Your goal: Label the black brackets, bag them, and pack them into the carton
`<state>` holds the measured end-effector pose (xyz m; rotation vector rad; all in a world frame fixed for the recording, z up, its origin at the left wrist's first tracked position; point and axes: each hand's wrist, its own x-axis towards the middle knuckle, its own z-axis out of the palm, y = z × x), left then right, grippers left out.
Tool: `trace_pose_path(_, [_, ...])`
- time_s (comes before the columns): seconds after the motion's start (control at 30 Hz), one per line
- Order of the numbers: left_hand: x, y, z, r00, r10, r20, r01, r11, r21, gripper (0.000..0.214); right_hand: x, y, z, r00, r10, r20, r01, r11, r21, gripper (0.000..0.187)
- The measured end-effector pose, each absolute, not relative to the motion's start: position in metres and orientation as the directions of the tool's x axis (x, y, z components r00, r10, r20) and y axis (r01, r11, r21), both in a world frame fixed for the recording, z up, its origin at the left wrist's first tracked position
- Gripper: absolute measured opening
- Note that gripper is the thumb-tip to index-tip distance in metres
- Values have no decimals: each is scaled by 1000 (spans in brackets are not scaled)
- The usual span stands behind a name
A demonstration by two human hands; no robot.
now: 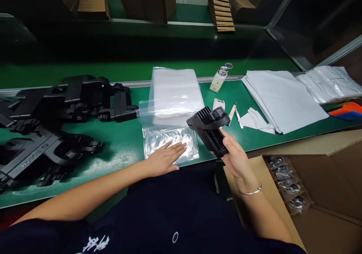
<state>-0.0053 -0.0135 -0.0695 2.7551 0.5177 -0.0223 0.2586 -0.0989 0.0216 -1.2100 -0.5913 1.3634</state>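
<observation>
**A:** Far left on the green bench [121, 141] there's a heap of black moulded parts [56, 107], no hand on them.

**B:** And the left hand [164, 158]?

**A:** It's flat, palm down, with the fingers [177, 147] spread wide on a clear bag [169, 139] and gripping nothing. The bag lies under the fingertips and runs away to twelve o'clock, up against the stack of bags [174, 92].

**B:** Moving right, then.

**A:** The right hand [236, 158] has its fingers [226, 138] curled tight round the lower end of a black part [210, 127]. The part is off the bench and tilted, jutting toward eleven o'clock from the palm. It sits just at three o'clock of the clear bag.

**B:** Anything crowding it?

**A:** There's a small bottle [218, 80] beyond it at twelve o'clock. A metal tool [233, 112] and a crumpled white cloth [254, 120] lie at one to two o'clock, with white sheets [283, 99] further out. At four o'clock of the hand is an open cardboard box [325, 178] with bagged pieces [288, 188] inside.
</observation>
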Motion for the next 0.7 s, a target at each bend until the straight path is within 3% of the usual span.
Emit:
trace_pose_path(0.2, [12, -8, -80, 888, 449, -100, 458, -846, 271, 66, 253, -101, 25, 193, 946, -259, -374, -173, -911, 39])
trace_pose_path(0.33, [22, -7, -75, 914, 392, -100, 402, -855, 328, 67, 253, -100, 25, 182, 951, -250, -324, -182, -928, 42])
trace_pose_path(0.53, [35, 22, -67, 803, 593, -56, 562, -722, 403, 51, 251, -104, 27, 152, 941, -301, -320, -241, -916, 57])
trace_pose_path(0.63, [33, 29, -62, 763, 644, -61, 592, -658, 466, 35, 253, -108, 18, 156, 935, -320, -351, -250, -902, 56])
trace_pose_path(0.7, [29, 30, -55, 756, 652, -65, 609, -663, 435, 34, 257, -110, 6, 179, 940, -290, -352, -215, -911, 53])
